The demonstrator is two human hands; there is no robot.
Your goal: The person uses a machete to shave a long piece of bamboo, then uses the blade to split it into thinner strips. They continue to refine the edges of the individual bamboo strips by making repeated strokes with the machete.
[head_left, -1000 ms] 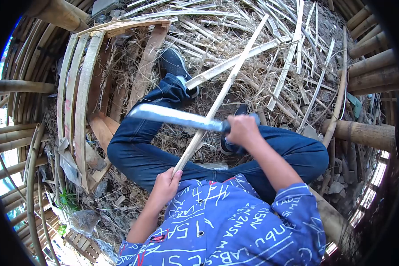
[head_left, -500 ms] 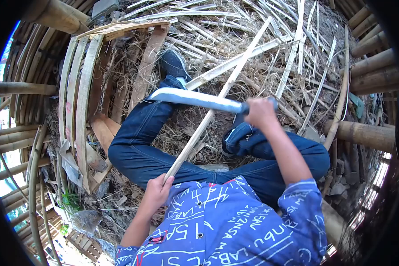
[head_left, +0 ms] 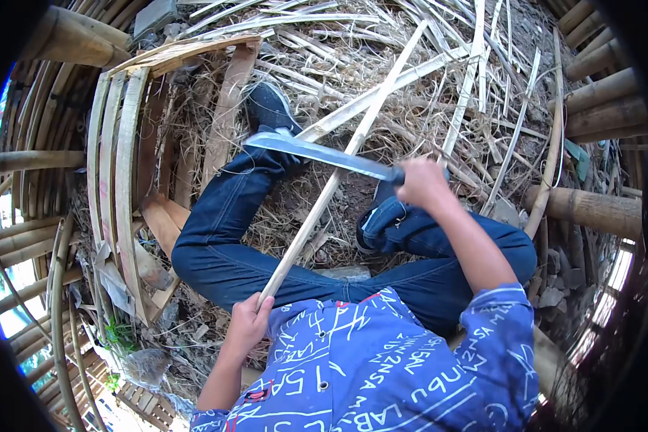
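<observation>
1 slatted crate [head_left: 128, 144] at far L. 1 L hand [head_left: 250, 322] gripping near end of wood strip [head_left: 300, 237], which slants up between legs. 1 shoe [head_left: 268, 108] by knife tip. 1 big knife [head_left: 302, 150] across strip, crossing now farther from L hand than 1 sec ago; prob. working farther stretch. 1 R hand [head_left: 423, 183] closed on handle. Loose strips [head_left: 471, 79] beyond, too many to count.
</observation>
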